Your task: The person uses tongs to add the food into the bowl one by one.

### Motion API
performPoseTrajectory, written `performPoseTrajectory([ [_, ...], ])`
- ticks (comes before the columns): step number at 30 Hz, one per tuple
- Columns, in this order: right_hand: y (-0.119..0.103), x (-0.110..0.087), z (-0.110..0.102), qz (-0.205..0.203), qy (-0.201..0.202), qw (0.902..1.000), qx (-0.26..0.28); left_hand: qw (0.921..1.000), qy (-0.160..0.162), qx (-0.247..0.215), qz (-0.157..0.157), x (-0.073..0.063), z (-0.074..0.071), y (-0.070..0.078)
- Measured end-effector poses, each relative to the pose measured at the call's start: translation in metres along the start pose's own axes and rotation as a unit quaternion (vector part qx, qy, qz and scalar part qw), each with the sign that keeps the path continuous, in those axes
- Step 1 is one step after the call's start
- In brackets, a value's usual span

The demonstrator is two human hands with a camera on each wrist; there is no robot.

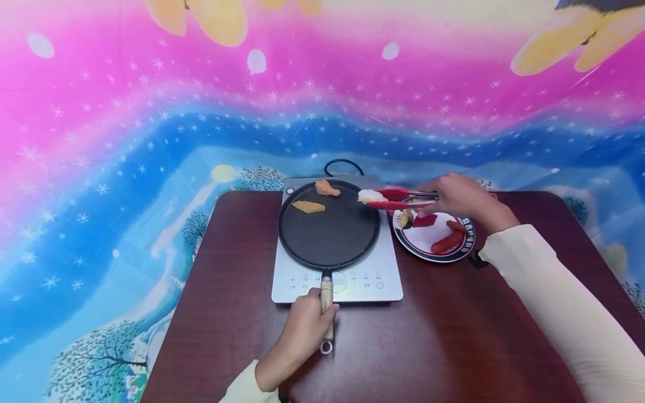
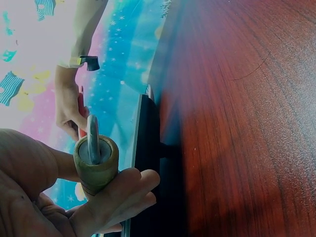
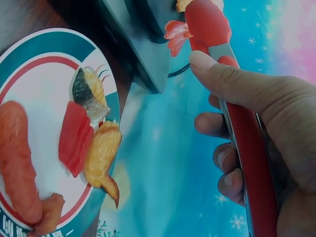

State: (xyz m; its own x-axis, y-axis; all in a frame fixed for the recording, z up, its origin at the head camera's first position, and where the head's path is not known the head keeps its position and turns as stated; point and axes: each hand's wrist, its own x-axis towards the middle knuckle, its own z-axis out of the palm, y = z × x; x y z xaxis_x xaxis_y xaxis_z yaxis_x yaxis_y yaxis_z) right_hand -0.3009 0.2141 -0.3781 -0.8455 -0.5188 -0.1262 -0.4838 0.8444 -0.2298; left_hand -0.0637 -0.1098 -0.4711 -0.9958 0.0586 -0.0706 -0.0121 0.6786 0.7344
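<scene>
My left hand (image 1: 304,319) grips the wooden handle (image 1: 326,296) of a round black flat pan (image 1: 330,235). A fried chicken piece (image 1: 326,188) and a flat yellowish food piece (image 1: 308,207) lie in the pan. My right hand (image 1: 461,196) holds red-and-metal tongs (image 1: 398,196) over the pan's right edge. Between the tong tips is a white food piece (image 1: 372,196); a red, shrimp-like tail (image 3: 177,35) sticks out there in the right wrist view. In the left wrist view, fingers wrap below the handle end (image 2: 98,163) with its metal ring.
The pan sits on a silver induction cooker (image 1: 297,291) with a black cable (image 1: 342,161) behind. To its right stands a patterned plate (image 3: 37,74) with a sausage (image 3: 19,163), red slices (image 3: 74,138), a chicken wing (image 3: 103,158) and several other bits. A patterned cloth (image 1: 151,140) hangs behind the brown table (image 1: 403,358).
</scene>
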Motion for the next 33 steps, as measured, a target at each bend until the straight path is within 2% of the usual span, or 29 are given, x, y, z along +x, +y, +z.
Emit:
performPoseTrajectory([
  [10,-0.013,0.016,0.003,0.01,-0.006,0.9998,0.015,0.9999,0.009,0.007,0.011,0.0,0.001,-0.001],
  [25,-0.02,0.035,0.014,-0.007,-0.016,0.9996,0.021,0.9999,0.01,0.005,0.007,-0.002,0.0,-0.001],
  [33,-0.024,0.043,0.02,-0.003,-0.019,0.9997,0.017,1.0,0.005,-0.002,0.003,0.0,0.0,0.0],
])
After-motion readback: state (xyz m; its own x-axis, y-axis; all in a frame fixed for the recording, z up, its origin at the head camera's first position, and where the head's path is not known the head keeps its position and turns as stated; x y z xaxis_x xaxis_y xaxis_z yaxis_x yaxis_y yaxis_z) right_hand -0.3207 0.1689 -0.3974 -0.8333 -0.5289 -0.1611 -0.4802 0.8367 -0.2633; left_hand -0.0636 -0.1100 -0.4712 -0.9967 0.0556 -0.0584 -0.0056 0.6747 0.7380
